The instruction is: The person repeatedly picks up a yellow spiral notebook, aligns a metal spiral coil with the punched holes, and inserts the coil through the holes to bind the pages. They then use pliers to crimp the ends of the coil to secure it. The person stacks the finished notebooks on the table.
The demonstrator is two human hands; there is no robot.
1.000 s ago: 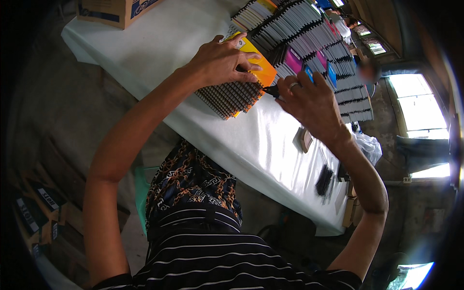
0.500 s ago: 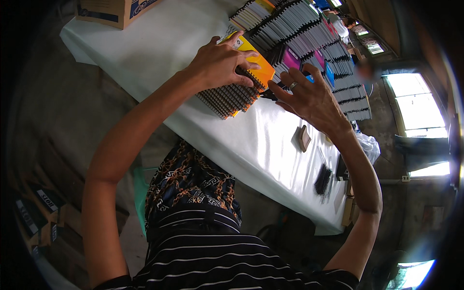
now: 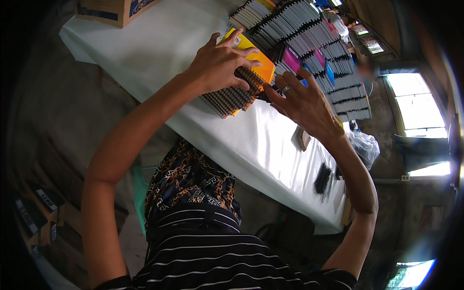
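A stack of spiral-bound notebooks (image 3: pixel 260 65) with a yellow-orange top cover lies on the white-covered table, dark coils facing me. Across the top cover my left hand (image 3: pixel 220 65) is spread, its thumb down at the coils. My right hand (image 3: pixel 304 104), wearing a ring, is at the right end of the coils. Its thumb and index finger are bent close together there. Something small and dark (image 3: pixel 262 96) shows at its fingertips, mostly hidden, and I cannot make out its kind.
Piles of bound notebooks (image 3: pixel 285 26) fill the table's far side. A cardboard box (image 3: pixel 104 12) stands at the far left. On the right lie a small brown block (image 3: pixel 303 139), a bunch of black coils (image 3: pixel 323 179) and a clear plastic bag (image 3: pixel 365 147). A green stool (image 3: pixel 139 193) is below the table.
My right hand has shifted slightly left and up along the coils, its fingertips nearer the notebooks. My left hand has moved only a little, still spread on the cover.
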